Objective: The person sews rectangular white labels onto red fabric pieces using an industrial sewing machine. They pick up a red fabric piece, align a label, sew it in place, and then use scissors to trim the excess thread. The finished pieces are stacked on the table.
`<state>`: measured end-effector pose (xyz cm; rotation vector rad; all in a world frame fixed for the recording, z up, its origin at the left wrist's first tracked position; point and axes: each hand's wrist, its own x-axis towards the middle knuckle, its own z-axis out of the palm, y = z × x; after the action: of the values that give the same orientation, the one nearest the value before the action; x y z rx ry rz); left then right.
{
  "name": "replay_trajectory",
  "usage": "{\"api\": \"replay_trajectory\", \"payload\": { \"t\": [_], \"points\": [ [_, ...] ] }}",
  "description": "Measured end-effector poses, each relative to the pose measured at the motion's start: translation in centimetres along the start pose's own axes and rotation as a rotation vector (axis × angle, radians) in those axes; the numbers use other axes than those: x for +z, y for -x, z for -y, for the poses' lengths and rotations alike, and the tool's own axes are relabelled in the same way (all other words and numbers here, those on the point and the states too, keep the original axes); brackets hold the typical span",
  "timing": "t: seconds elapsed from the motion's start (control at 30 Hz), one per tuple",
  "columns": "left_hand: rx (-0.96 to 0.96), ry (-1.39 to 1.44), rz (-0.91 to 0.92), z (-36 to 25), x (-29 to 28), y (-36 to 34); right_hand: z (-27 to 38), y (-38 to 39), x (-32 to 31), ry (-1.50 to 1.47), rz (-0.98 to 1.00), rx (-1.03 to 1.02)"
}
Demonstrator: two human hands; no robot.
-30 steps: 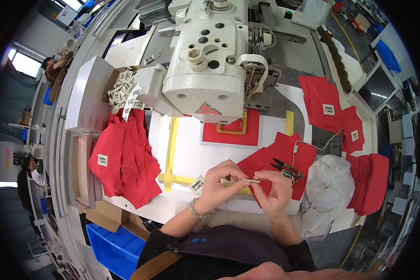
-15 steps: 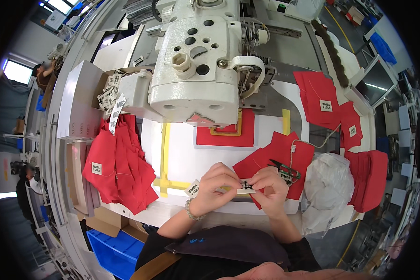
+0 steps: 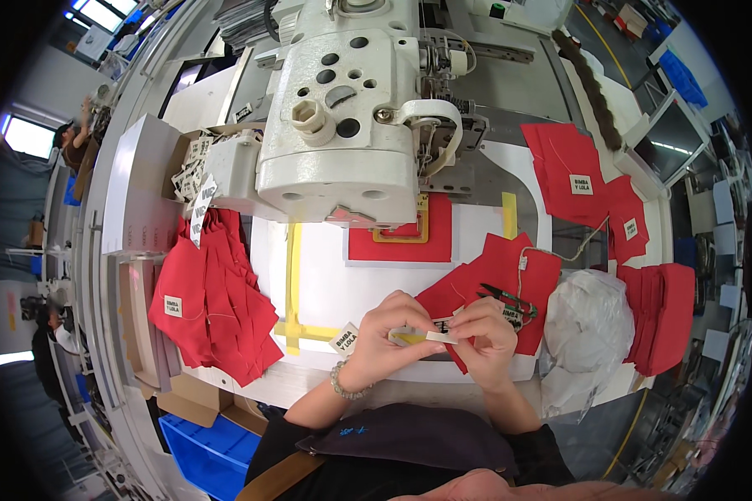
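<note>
Between both hands, just above the table's near edge, is a small white fabric label (image 3: 441, 337) with black print. The fingertips of my left hand (image 3: 393, 334) pinch its left end, and those of my right hand (image 3: 485, 338) pinch the right end. The label looks folded or curled, its pale underside showing below the printed face. Another printed label (image 3: 343, 339) lies on the table by my left wrist. Red fabric pieces (image 3: 522, 269) lie beyond my right hand, with dark-and-green thread snips (image 3: 507, 302) on top, tied to a cord.
A white sewing machine (image 3: 342, 142) stands ahead, red fabric under its yellow frame (image 3: 403, 230). Hanging red pieces (image 3: 217, 301) and a box of labels (image 3: 142, 184) are at left. Right are a plastic bag (image 3: 589, 330) and stacked red pieces (image 3: 660, 321). A blue crate (image 3: 205, 451) is below left.
The label has turned between my fingers: its printed face was flat toward me, and now a plain pale side shows in front. My hands stay almost in place.
</note>
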<state>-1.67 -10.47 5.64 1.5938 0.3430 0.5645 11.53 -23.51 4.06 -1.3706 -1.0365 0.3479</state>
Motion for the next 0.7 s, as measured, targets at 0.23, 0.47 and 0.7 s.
{"api": "replay_trajectory", "payload": {
  "t": [0.23,0.47,0.7],
  "points": [
    [-0.004,0.009,-0.022,0.14,0.20,0.18,0.39,0.11,0.16,-0.011,-0.011,0.088],
    [-0.030,0.009,-0.040,-0.02,0.16,0.32,0.48,-0.03,0.03,-0.024,-0.001,0.035],
    [-0.100,0.077,-0.099,-0.54,0.54,0.48,1.02,-0.11,0.20,0.030,-0.037,0.022]
  ]
}}
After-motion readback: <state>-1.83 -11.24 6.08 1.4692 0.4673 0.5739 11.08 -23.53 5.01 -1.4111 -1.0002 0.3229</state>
